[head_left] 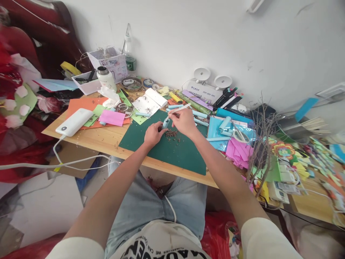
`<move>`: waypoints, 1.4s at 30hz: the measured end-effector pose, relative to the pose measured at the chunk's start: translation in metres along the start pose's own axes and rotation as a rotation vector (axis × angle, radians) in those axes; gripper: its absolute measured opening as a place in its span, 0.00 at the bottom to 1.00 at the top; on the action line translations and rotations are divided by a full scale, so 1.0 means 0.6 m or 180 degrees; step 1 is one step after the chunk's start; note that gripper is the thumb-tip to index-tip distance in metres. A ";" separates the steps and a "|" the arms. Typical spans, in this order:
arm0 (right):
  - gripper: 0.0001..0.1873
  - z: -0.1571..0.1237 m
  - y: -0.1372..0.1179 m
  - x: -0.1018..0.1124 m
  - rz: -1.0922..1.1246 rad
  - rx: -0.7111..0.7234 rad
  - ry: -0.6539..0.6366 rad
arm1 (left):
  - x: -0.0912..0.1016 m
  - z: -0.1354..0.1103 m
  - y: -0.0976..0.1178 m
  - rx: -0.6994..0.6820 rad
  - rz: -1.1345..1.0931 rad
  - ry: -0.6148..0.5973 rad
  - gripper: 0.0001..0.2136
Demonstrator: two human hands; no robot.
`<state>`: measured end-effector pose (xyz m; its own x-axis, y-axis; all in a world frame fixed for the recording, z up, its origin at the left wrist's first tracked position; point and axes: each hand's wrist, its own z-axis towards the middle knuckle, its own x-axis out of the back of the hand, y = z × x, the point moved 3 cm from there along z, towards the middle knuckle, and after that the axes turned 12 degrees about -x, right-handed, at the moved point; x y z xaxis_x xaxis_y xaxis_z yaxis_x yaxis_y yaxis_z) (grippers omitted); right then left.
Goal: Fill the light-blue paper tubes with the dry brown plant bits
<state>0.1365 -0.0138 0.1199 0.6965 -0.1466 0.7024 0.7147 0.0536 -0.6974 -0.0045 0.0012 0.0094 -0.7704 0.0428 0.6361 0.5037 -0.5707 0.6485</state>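
While the left hand (154, 134) grips a short light-blue paper tube (166, 123), nearly upright at frame centre, the right hand (184, 122) pinches a slim white stick (182, 108) slanting up-right from its mouth; the flat dark-green mat (185, 156) lies open toward its lower-right edge.

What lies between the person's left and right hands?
In the head view, a light blue paper tube held by the left hand, and the lower end of the right hand's white stick; small brown bits lie just nearer the wearer.
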 end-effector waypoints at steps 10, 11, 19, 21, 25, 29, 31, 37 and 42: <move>0.11 0.014 -0.007 0.014 -0.0037 0.0080 -0.0018 | -0.001 0.002 0.001 0.0070 0.0013 -0.0055 0.08; 0.11 0.016 -0.009 0.015 -0.0091 0.0109 -0.0027 | -0.001 0.001 0.001 0.0080 0.0014 -0.0058 0.09; 0.16 0.024 -0.009 0.014 -0.0759 0.0233 0.0338 | -0.003 0.002 0.000 0.0076 0.0026 -0.0073 0.09; 0.14 0.020 -0.013 0.006 -0.0875 0.0414 0.0255 | -0.003 0.003 -0.001 0.0069 0.0048 -0.0062 0.09; 0.14 0.010 -0.022 -0.012 -0.0905 0.0839 -0.0043 | -0.002 0.004 -0.001 0.0070 0.0061 -0.0099 0.08; 0.13 0.006 -0.016 -0.016 -0.0534 0.0682 -0.0015 | -0.002 0.003 0.000 0.0049 0.0008 -0.0087 0.07; 0.12 0.005 -0.009 -0.016 -0.0299 0.0493 0.0059 | -0.002 0.003 0.001 0.0066 0.0001 -0.0054 0.07; 0.11 0.004 0.006 -0.017 0.0238 0.0135 0.0077 | -0.001 0.002 0.002 0.0068 0.0016 -0.0052 0.09; 0.12 0.017 0.004 -0.008 0.0088 0.0100 -0.0022 | 0.001 0.001 0.005 0.0046 -0.0062 -0.0055 0.09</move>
<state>0.1356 -0.0029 0.1165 0.7164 -0.1377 0.6839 0.6966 0.0885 -0.7119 -0.0033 0.0003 0.0119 -0.7733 0.0680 0.6304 0.4945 -0.5577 0.6667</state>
